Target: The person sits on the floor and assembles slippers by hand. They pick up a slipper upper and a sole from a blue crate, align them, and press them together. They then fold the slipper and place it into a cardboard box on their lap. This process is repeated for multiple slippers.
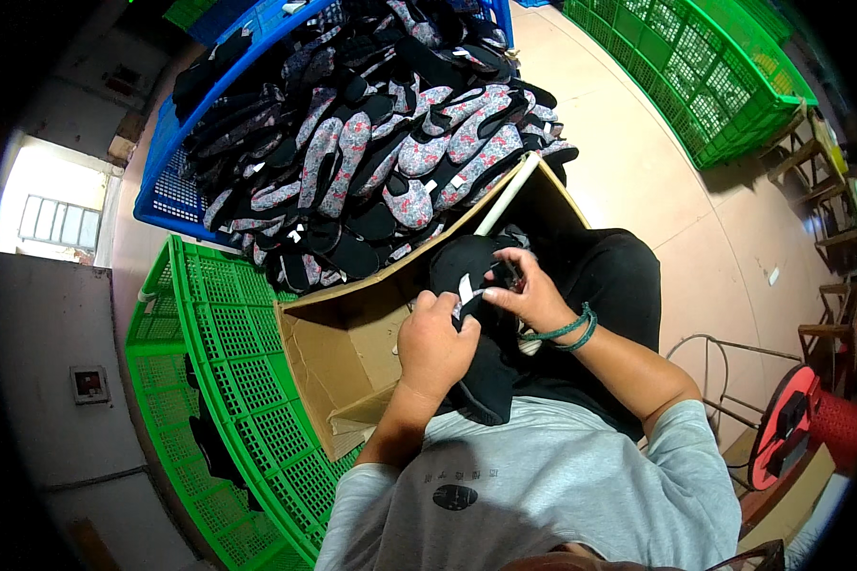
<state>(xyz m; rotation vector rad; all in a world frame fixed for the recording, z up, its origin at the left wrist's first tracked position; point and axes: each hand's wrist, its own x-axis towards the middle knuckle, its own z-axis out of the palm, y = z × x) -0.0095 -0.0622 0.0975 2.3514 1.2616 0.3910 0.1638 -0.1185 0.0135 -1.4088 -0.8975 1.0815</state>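
Note:
Over my lap I hold a black cloth slipper [487,388], whose outline partly merges with my black trousers. My left hand [436,344] is closed on its edge, thumb and fingers beside a small white tag [465,288]. From the other side my right hand [533,293], with a green cord round the wrist, pinches the edge close to the tag. Its fingers are curled, and part of the slipper is hidden under both hands. Ahead lies a large heap of slippers [410,204], many grey with red flowers and black soles.
The heap fills a blue crate [169,181]. An opened cardboard box [319,357] stands at my left knee, beside green plastic crates [243,381]. Another green crate [695,81] is at the far right. A red round-topped item [786,428] on a wire frame stands near my right elbow.

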